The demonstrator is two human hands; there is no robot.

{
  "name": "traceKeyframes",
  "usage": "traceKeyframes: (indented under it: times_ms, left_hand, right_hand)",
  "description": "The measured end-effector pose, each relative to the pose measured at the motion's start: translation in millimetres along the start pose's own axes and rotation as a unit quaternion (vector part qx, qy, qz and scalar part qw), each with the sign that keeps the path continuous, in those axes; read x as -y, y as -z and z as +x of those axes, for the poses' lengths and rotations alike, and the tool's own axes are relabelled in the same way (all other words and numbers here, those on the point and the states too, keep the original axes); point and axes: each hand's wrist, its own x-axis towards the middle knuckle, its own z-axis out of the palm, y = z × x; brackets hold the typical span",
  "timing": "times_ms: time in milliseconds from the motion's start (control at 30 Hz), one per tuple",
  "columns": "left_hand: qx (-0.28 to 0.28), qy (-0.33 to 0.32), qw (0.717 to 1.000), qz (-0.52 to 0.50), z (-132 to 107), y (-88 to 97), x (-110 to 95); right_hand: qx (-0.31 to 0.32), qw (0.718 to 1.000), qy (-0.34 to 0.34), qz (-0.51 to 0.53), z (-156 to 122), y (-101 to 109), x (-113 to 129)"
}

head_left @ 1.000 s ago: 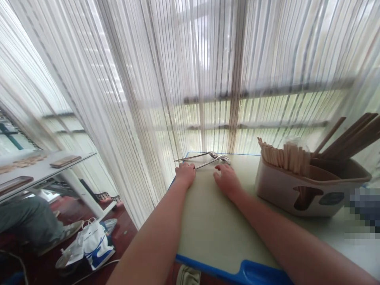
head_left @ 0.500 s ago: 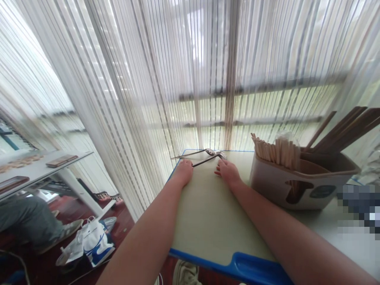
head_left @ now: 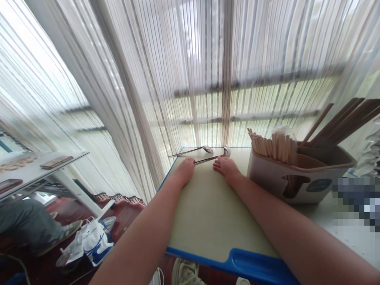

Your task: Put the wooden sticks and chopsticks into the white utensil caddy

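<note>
A metal ladle [head_left: 227,151] lies slantwise at the far end of the pale board [head_left: 208,217], its bowl to the right and turned up. At the handle's left end my left hand [head_left: 185,169] is closed on it. Near the neck, just below the bowl, my right hand [head_left: 228,168] has its thumb side on the handle, with the other fingers loosely curled to the left. A second ladle [head_left: 208,149] rests behind, its thin handle pointing left past the board's edge. My hands partly hide the front ladle's handle.
A beige caddy [head_left: 299,184] holding wooden sticks [head_left: 271,148] and brown slats [head_left: 341,122] stands right of the board. Sheer curtains [head_left: 184,71] hang behind. At left are another table [head_left: 68,156], a seated person's leg [head_left: 26,223] and a white bag [head_left: 92,241] on the floor.
The front ladle's bowl has shifted right and turned upward, separating from the second ladle's bowl. Both hands remain around the same spots, and the view has tilted slightly.
</note>
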Motion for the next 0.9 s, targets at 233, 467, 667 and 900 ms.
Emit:
traceKeyframes:
  times_ms: [233,467,667,900]
  left_hand:
    - [-0.04,-0.034,0.998,-0.024,0.3,-6.1,-3.5]
    - [-0.047,-0.058,0.997,-0.031,-3.4,-2.1,-5.9]
    - [-0.046,-0.066,0.996,-0.036,-0.7,-4.3,-5.4]
    - [-0.017,-0.071,0.996,-0.048,-3.9,2.4,-5.2]
  right_hand:
    - [-0.025,0.996,-0.021,0.085,1.3,3.4,6.8]
    - [-0.037,0.994,-0.011,0.105,-2.0,3.2,6.7]
    - [-0.036,0.994,-0.008,0.099,-1.5,4.2,6.7]
    - [-0.031,0.997,0.006,0.073,-0.5,6.0,6.7]
